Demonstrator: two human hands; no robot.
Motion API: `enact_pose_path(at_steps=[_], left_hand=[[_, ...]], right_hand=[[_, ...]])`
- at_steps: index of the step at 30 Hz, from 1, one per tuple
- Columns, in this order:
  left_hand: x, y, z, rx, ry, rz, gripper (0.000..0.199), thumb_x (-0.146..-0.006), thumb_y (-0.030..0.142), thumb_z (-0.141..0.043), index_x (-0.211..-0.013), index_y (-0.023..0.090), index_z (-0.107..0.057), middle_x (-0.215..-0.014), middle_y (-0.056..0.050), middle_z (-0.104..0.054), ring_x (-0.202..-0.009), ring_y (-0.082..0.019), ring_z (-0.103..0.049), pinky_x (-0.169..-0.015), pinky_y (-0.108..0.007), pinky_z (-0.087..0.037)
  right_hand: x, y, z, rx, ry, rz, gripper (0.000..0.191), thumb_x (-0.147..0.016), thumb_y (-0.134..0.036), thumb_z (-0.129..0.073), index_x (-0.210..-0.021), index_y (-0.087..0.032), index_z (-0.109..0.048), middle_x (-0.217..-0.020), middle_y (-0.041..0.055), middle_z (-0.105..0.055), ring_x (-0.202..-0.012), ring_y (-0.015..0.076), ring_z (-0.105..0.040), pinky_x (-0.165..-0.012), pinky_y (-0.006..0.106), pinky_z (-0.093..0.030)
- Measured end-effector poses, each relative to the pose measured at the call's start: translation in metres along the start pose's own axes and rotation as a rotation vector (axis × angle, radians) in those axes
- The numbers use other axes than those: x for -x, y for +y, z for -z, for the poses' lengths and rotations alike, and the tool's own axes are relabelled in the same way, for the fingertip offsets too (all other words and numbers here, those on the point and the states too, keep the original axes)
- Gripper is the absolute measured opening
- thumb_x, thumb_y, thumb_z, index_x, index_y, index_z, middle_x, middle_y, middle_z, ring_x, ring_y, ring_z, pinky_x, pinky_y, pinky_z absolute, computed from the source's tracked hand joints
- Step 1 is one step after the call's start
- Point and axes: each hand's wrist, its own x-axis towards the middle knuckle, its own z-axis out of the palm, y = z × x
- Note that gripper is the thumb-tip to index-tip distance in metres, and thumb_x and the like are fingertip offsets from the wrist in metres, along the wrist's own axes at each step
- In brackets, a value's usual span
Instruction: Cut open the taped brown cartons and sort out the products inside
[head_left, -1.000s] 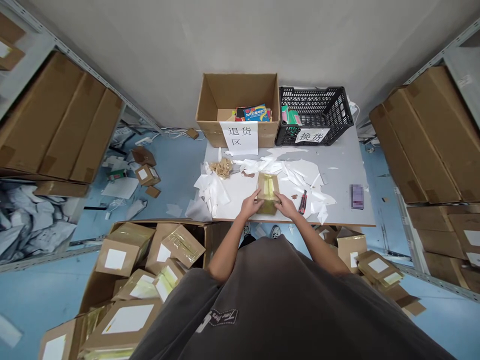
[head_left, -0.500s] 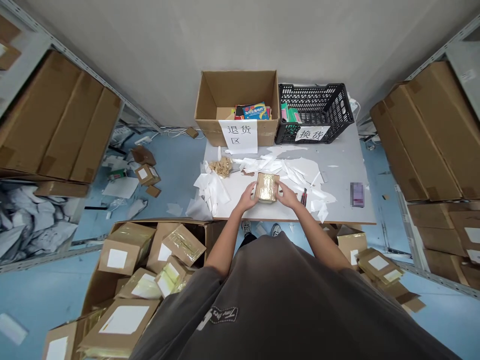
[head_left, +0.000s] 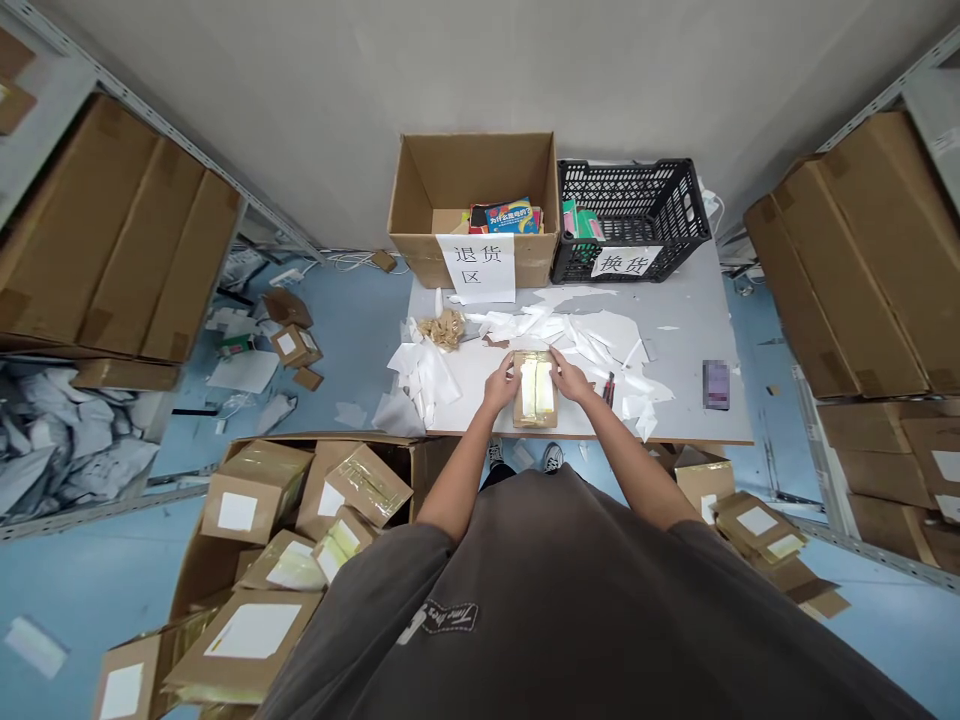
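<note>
A small taped cardboard parcel (head_left: pixel 535 392) with a white label on its upper face is at the table's front edge. My left hand (head_left: pixel 501 382) is closed on its left side near the far corner, and my right hand (head_left: pixel 570 377) grips the opposite side. Just right of my right hand lies a red and black cutter (head_left: pixel 608 390). Torn white paper (head_left: pixel 592 345) spreads behind the parcel, with crumpled brown paper (head_left: pixel 444 329) to the left.
At the table's back stand an open carton (head_left: pixel 471 262) holding books and a black crate (head_left: pixel 631 232). A phone (head_left: pixel 715 385) lies at right. A large box of parcels (head_left: pixel 196 560) is at lower left; shelves flank both sides.
The parcel has been turned in my hands, so its white label now faces up and it looks longer from front to back. Both hands have stayed at its sides.
</note>
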Motion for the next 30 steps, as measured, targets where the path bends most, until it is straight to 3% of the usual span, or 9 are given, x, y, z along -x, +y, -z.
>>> enact_pose_path(at_steps=[3,6,9,14,18,21,24,27,30], left_hand=[[-0.004,-0.009,-0.018,0.014,-0.214,0.007,0.091,-0.098,0.026,-0.064,-0.179,0.022,-0.024,-0.169,-0.014,-0.054,-0.136,-0.029,-0.069,-0.114,-0.041,-0.055],[0.0,-0.018,-0.026,-0.043,-0.232,-0.038,0.091,-0.098,0.025,-0.061,-0.179,0.02,-0.022,-0.179,-0.014,-0.04,-0.157,-0.031,-0.051,-0.125,-0.045,-0.047],[0.002,-0.018,-0.019,-0.224,-0.189,-0.048,0.099,-0.095,0.031,-0.072,-0.18,0.026,-0.021,-0.186,-0.012,-0.023,-0.168,-0.035,-0.032,-0.13,-0.049,-0.04],[-0.012,0.005,0.003,-0.607,-0.422,-0.212,0.141,-0.07,0.04,-0.099,-0.181,0.032,-0.012,-0.189,-0.007,0.005,-0.173,-0.044,-0.007,-0.133,-0.053,-0.036],[-0.025,0.016,0.008,-0.784,-0.532,-0.15,0.155,-0.065,0.05,-0.102,-0.181,0.032,0.0,-0.188,-0.008,0.005,-0.172,-0.047,-0.005,-0.131,-0.057,-0.037],[-0.026,0.014,0.007,-0.818,-0.461,-0.096,0.156,-0.064,0.061,-0.1,-0.18,0.036,0.0,-0.189,-0.004,-0.002,-0.171,-0.048,-0.009,-0.128,-0.058,-0.042],[-0.018,0.013,-0.003,-0.811,-0.391,-0.035,0.157,-0.064,0.07,-0.098,-0.181,0.034,0.001,-0.189,-0.005,-0.004,-0.171,-0.047,-0.014,-0.126,-0.056,-0.046],[-0.005,0.018,-0.021,-0.803,-0.325,0.022,0.153,-0.07,0.076,-0.092,-0.181,0.03,0.002,-0.189,-0.008,-0.004,-0.17,-0.047,-0.015,-0.127,-0.055,-0.046],[0.002,0.023,-0.042,-0.807,-0.274,0.054,0.148,-0.076,0.079,-0.086,-0.181,0.024,0.002,-0.188,-0.011,-0.005,-0.171,-0.046,-0.009,-0.129,-0.054,-0.043]], right_hand=[[-0.013,0.003,-0.015,0.006,-0.11,-0.019,0.077,-0.102,-0.019,-0.053,-0.176,-0.016,-0.035,-0.158,0.0162,-0.064,-0.138,0.0323,-0.066,-0.114,0.04,-0.052],[-0.013,0.012,-0.03,-0.022,-0.116,-0.001,0.078,-0.103,-0.022,-0.052,-0.178,-0.017,-0.029,-0.167,0.0156,-0.055,-0.147,0.0302,-0.059,-0.12,0.041,-0.049],[-0.004,0.022,-0.036,-0.013,-0.051,-0.009,0.082,-0.102,-0.026,-0.056,-0.179,-0.02,-0.027,-0.172,0.0164,-0.048,-0.152,0.032,-0.053,-0.123,0.047,-0.047],[0.016,0.042,-0.033,0.058,0.067,-0.029,0.078,-0.102,-0.034,-0.061,-0.175,-0.024,-0.037,-0.181,0.0173,-0.031,-0.162,0.0391,-0.038,-0.128,0.06,-0.039],[0.036,0.084,-0.026,-0.006,0.157,-0.055,0.076,-0.1,-0.031,-0.059,-0.173,-0.02,-0.04,-0.171,0.017,-0.048,-0.163,0.0355,-0.037,-0.132,0.057,-0.034],[0.049,0.128,-0.023,-0.066,0.202,-0.158,0.07,-0.1,-0.03,-0.056,-0.167,-0.014,-0.047,-0.158,0.0191,-0.062,-0.157,0.0353,-0.045,-0.129,0.053,-0.038],[0.05,0.165,-0.026,-0.105,0.204,-0.387,0.056,-0.102,-0.032,-0.056,-0.154,-0.012,-0.059,-0.145,0.0223,-0.069,-0.14,0.0371,-0.061,-0.118,0.048,-0.049],[0.036,0.187,-0.036,-0.123,0.147,-0.593,0.041,-0.106,-0.037,-0.057,-0.136,-0.012,-0.066,-0.136,0.0235,-0.071,-0.129,0.0354,-0.067,-0.109,0.043,-0.053],[0.016,0.193,-0.045,-0.145,0.124,-0.678,0.038,-0.105,-0.037,-0.063,-0.133,-0.012,-0.061,-0.138,0.0243,-0.068,-0.126,0.0321,-0.069,-0.103,0.038,-0.054]])
